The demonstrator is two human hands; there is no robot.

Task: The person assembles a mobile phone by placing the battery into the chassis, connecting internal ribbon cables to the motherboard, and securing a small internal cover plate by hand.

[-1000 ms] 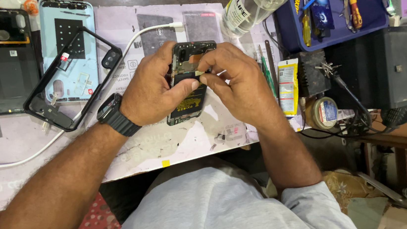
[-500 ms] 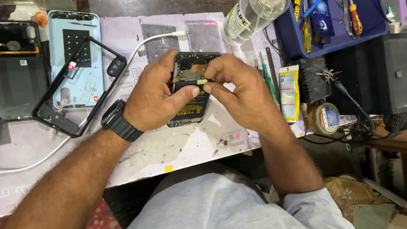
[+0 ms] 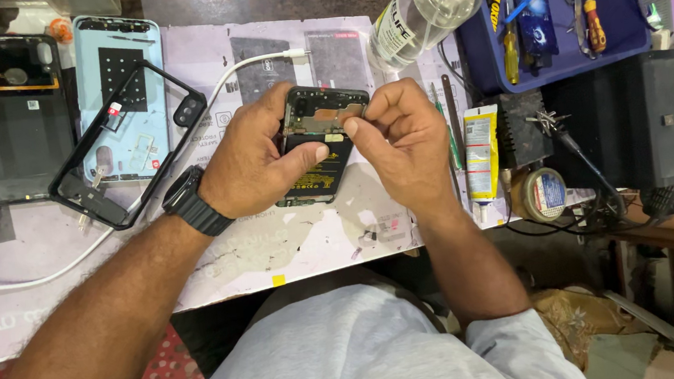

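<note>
Head view: opened phone (image 3: pixel 318 146) held just above the counter (image 3: pixel 293 243), back off, battery and board exposed. Left hand (image 3: pixel 256 160) wraps its left edge, grip closed on the phone, thumb lying across the battery. Right hand (image 3: pixel 402 138) comes in from the right, fingertips pinched at the phone's top right corner by the board; can't tell if anything small sits in that pinch. Phone's long axis runs away from the body, top end far, slightly tilted. Both hands touch it; right is nearer the board end. Left of it: black back cover (image 3: pixel 17 113), light blue back cover (image 3: pixel 122 95), black frame (image 3: pixel 123 144), white cable (image 3: pixel 243 71). Spray bottle (image 3: pixel 426 4) and blue tool tray (image 3: pixel 562 44) beyond on the right.
</note>
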